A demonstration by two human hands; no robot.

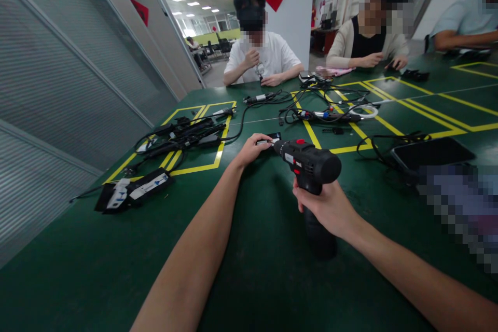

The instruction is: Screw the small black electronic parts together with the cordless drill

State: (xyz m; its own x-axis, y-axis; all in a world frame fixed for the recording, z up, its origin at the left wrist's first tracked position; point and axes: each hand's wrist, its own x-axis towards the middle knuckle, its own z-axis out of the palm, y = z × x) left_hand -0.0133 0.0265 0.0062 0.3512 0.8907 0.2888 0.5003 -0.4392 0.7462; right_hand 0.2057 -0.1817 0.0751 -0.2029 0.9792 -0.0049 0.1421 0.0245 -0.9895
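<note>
A black cordless drill [303,158] with red buttons is in my right hand [329,202], whose fingers wrap round its grip. The drill points forward and to the left, its chuck close to a small dark part [275,136] on the green table. My left hand [252,149] is at that part, fingers bent and closed against it. Its exact kind is too small to tell, and whether the bit touches it is unclear. Just beyond my hands, a black cable runs from the left toward the back.
Left, black cables and handles [187,132] lie within yellow tape, near black pieces with white labels [150,185]. Tools with cables [327,115] lie at back right. A dark flat device [431,154] sits right. Several people sit across the green table [252,264]; a partition stands left.
</note>
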